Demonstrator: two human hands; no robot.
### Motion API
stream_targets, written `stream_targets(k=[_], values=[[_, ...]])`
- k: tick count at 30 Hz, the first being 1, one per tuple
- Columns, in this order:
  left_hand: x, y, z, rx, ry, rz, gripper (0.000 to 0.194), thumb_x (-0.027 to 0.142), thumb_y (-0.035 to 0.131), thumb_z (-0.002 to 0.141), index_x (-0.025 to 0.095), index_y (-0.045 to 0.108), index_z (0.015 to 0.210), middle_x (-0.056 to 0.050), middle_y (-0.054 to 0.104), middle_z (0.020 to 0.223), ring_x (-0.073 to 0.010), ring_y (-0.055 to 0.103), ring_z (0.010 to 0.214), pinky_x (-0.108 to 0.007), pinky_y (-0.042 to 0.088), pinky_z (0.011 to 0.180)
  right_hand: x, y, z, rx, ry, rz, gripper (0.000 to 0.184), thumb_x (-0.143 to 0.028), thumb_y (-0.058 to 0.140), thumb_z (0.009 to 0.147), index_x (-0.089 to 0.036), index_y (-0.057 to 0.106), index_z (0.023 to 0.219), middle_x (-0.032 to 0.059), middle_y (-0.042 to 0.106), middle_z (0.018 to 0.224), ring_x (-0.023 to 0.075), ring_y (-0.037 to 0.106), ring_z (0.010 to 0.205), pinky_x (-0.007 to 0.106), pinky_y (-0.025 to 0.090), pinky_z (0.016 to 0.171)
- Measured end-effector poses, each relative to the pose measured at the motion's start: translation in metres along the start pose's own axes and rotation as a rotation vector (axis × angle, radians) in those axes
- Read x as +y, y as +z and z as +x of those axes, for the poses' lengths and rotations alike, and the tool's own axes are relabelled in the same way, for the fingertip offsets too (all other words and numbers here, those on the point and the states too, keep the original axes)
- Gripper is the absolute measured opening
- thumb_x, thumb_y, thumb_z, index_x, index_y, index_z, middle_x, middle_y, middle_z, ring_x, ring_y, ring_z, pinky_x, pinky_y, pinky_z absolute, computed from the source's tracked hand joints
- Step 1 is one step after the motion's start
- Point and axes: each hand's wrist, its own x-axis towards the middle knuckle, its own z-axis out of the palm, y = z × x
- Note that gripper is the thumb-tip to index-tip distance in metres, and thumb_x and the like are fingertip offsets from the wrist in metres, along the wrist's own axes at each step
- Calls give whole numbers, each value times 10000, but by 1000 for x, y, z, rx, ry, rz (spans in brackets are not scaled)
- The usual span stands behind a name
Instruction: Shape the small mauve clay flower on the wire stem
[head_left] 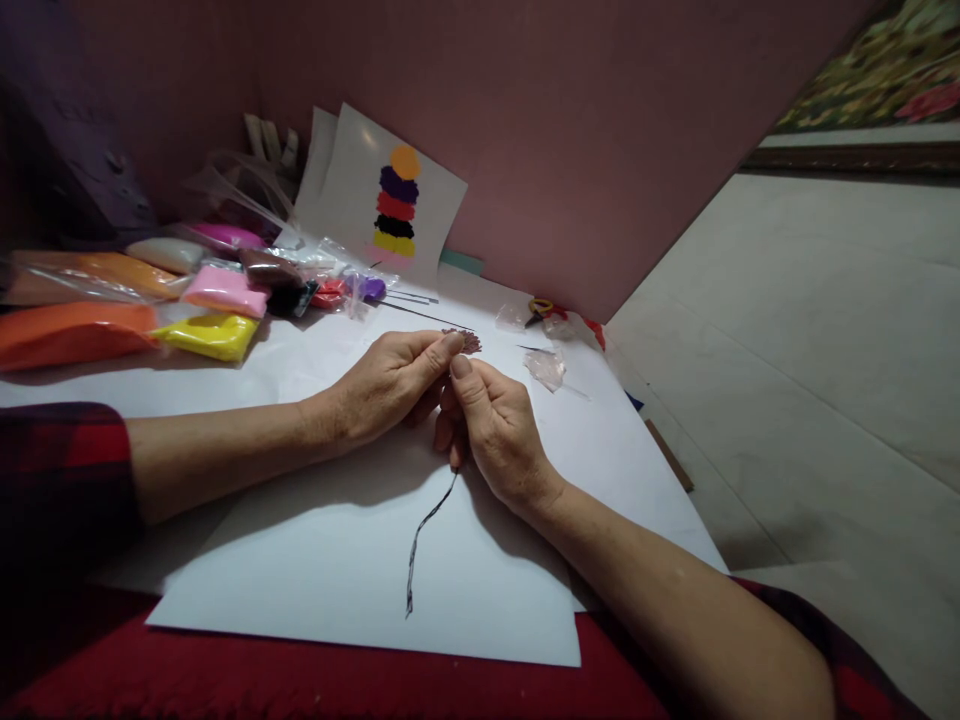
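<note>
Both hands meet above the white paper in the middle of the view. My left hand (394, 385) is closed, thumb and fingers pinching a small purplish-brown fringed piece (469, 342) that looks like a flower head. Close against it, my right hand (499, 425) is also closed, its thumb just below the fringe. A thin dark twisted stem (420, 530) comes out beneath the right fingers and hangs down, curving toward the near edge of the paper. Where the stem joins the fringed piece is hidden by my fingers.
Bags of coloured clay-like material, such as a yellow one (214, 337), lie at the left. A card with painted colour patches (360, 190) leans on the wall. Scissors (538, 310), a clear plastic scrap (546, 370) and thin dark sticks (427, 316) lie behind my hands.
</note>
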Motion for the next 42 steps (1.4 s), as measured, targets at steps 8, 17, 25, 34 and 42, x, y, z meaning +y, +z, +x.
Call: stream_targets(k=[8, 17, 25, 34, 42], values=[[2, 1, -1, -2, 17, -2, 416, 367, 431, 971, 182, 486, 602, 32, 515, 365, -87, 506, 359, -152, 356, 369, 1, 0, 1, -1, -8, 2, 450, -560, 440, 957, -205, 513, 691, -59, 508, 488, 64, 446, 334, 192, 358, 327], [1, 1, 0, 17, 11, 3, 433, 372, 439, 970, 179, 467, 584, 36, 527, 376, -66, 463, 357, -133, 343, 365, 3, 0, 0, 0, -20, -18, 478, -587, 414, 953, -201, 527, 693, -61, 501, 488, 63, 441, 338, 192, 361, 337], [1, 0, 1, 9, 17, -6, 458, 325, 424, 984, 177, 466, 553, 22, 572, 381, -60, 469, 353, -119, 356, 367, 2, 0, 0, -9, -27, -17, 461, -558, 420, 964, -204, 520, 687, -58, 509, 494, 65, 443, 337, 192, 361, 329], [1, 0, 1, 16, 8, -20, 463, 313, 425, 983, 180, 475, 542, 21, 568, 366, -61, 464, 338, -119, 353, 359, 1, 0, 0, -16, -35, -55, 487, -577, 386, 968, -200, 521, 690, -55, 513, 496, 62, 444, 352, 192, 376, 374], [3, 2, 0, 24, 13, -18, 482, 381, 455, 964, 183, 466, 525, 19, 548, 371, -73, 481, 336, -145, 340, 344, -1, 0, -1, -14, -16, -83, 470, -566, 401, 969, -194, 555, 726, -49, 521, 512, 68, 460, 391, 198, 394, 413]])
